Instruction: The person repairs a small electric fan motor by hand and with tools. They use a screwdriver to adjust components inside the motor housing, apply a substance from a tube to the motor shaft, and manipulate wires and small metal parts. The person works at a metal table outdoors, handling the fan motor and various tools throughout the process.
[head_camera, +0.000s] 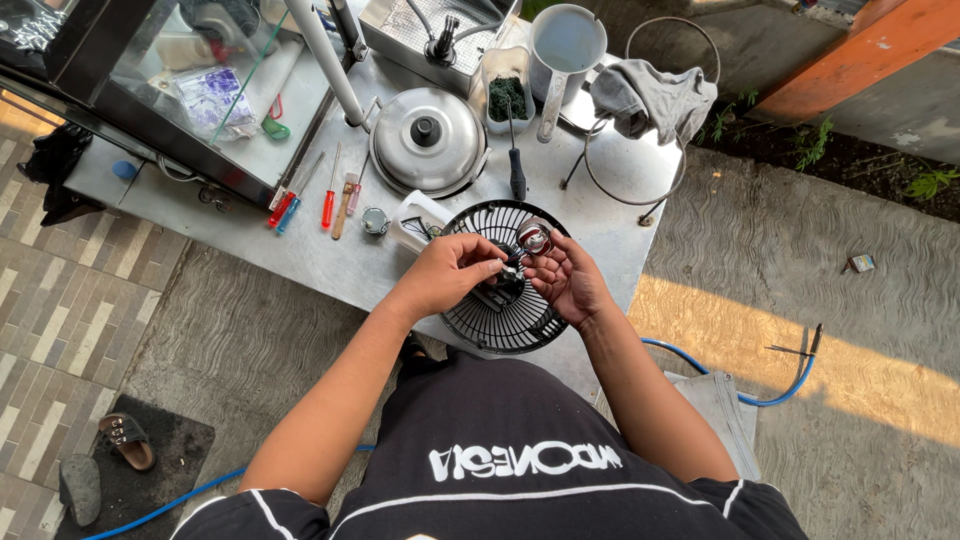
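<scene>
Head view, looking down. Metal desk (600, 215) carries all items noted. Glass-fronted black cabinet (190, 90) stands at the far left of it, with a purple-and-white printed packet (208, 95) lying inside behind the glass. Round black fan grille (505, 290) lies flat at the desk's near edge, directly beneath both hands. Domed steel pot lid (428, 140) sits just behind the grille; grey cloth (650, 98) hangs over a wire ring stand to the right. White jug (563, 48) and a clear container of dark green matter (506, 92) stand at the far side. Red-handled screwdrivers (300, 200) lie in a row left of the lid.

Left hand (450, 272): fingers pinched together on a small metal part (512, 270) above the grille's centre. Right hand (565, 278): palm up, half open, fingers curled, cradling a small shiny round component (535, 238) at the fingertips. Hands nearly touch.
</scene>
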